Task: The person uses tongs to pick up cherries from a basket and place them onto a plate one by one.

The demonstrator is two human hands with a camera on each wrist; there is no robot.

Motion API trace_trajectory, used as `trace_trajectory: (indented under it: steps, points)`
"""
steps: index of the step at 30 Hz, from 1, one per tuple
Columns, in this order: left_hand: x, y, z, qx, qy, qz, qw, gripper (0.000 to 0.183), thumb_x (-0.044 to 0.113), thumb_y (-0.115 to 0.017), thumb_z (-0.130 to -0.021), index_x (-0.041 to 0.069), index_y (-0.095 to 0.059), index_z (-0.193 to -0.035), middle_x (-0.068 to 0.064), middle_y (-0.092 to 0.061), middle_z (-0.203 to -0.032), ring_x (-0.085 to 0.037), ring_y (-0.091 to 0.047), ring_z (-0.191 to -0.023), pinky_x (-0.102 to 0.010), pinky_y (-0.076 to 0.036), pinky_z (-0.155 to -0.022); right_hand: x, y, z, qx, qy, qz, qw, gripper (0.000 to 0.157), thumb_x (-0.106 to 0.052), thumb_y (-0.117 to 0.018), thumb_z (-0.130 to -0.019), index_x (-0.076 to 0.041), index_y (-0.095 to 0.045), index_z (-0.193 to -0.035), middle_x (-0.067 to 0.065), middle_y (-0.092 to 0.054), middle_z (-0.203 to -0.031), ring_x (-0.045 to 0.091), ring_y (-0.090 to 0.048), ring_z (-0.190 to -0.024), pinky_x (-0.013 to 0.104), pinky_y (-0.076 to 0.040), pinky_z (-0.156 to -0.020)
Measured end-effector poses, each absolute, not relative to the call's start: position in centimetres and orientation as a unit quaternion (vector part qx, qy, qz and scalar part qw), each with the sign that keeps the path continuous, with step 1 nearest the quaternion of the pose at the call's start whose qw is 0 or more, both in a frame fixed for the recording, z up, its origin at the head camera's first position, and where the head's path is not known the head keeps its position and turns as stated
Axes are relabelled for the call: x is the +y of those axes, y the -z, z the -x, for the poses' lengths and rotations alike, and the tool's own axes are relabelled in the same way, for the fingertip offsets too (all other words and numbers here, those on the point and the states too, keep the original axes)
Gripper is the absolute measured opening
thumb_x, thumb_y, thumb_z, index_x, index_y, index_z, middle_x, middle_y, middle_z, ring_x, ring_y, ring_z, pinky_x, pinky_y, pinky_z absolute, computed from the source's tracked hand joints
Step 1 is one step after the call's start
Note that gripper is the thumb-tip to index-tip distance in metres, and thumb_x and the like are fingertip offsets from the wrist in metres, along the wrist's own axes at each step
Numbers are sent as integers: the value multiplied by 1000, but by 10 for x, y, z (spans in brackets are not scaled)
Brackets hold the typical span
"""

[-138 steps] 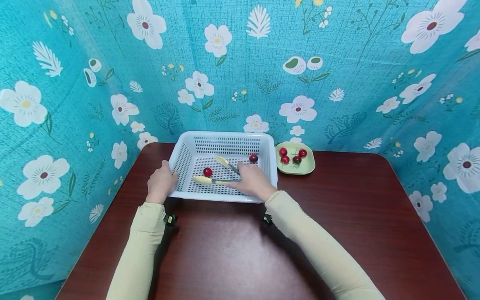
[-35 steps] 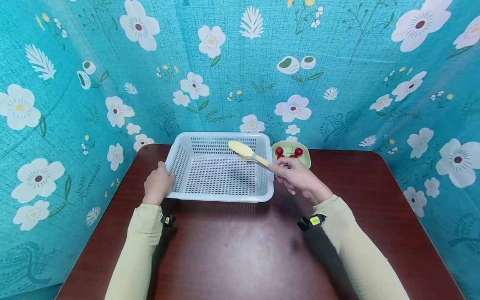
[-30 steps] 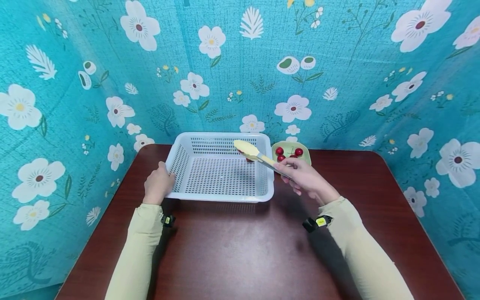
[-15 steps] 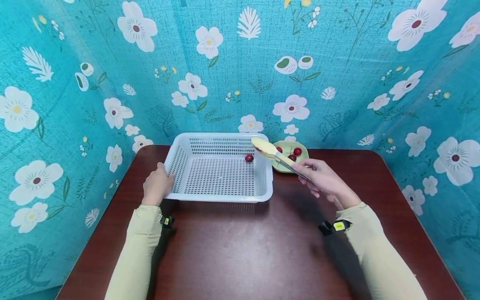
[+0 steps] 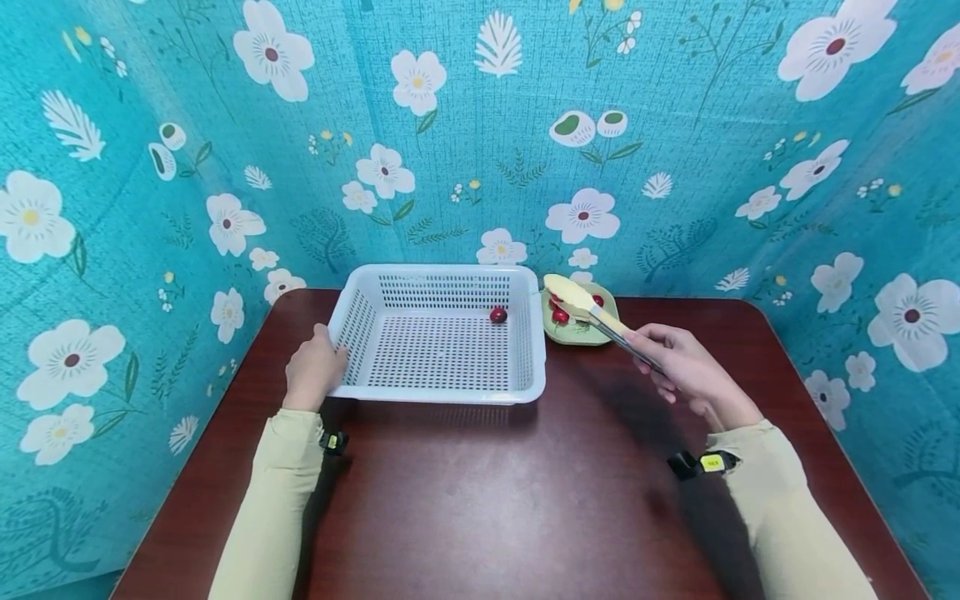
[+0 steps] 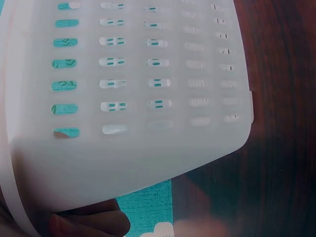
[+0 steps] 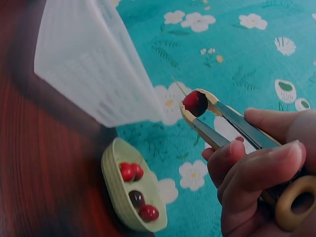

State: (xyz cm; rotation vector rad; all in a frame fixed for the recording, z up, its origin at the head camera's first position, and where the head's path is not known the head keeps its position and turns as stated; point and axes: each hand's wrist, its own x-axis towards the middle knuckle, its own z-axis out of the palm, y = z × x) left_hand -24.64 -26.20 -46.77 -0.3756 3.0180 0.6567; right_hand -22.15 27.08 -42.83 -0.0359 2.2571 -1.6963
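Observation:
My left hand [image 5: 317,367] grips the left rim of a white perforated plastic basket [image 5: 435,397]; in the left wrist view its fingers [image 6: 94,223] curl beneath that rim. With my right hand [image 5: 686,371] I hold a pair of tongs [image 5: 570,293] with cream tips and metal arms. Pinched between the tips is a dark red cherry [image 7: 194,103] with a thin stem, seen in the right wrist view. In the head view the tongs overlap a pale green dish [image 5: 577,338] that holds several cherries [image 7: 148,213]. One cherry [image 5: 498,315] lies inside the basket near its right end.
The basket and dish stand side by side at the back of a dark reddish-brown table [image 5: 465,500]. A teal flowered cloth [image 5: 450,158] hangs behind and along both sides. A dark camera strap [image 5: 701,463] sits on my right wrist.
The tongs, spread inside the basket earlier, have closed on one of its two cherries. My right hand has carried it right, out over the dish. My left hand has stayed at the rim.

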Motion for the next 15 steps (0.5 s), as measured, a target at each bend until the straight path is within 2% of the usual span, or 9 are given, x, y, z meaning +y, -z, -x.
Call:
trace_trajectory:
  steps: [15]
  points:
    - [-262, 469, 247, 973, -201, 114, 5, 42, 19, -54, -103, -11, -43, -130, -30, -65, -98, -38, -70, -77, -49, -54, -63, 294, 443, 220, 790, 596, -18, 141, 36, -45, -61, -103, -9, -58, -106, -3, -53, -73, 9, -38, -41, 28, -40, -37]
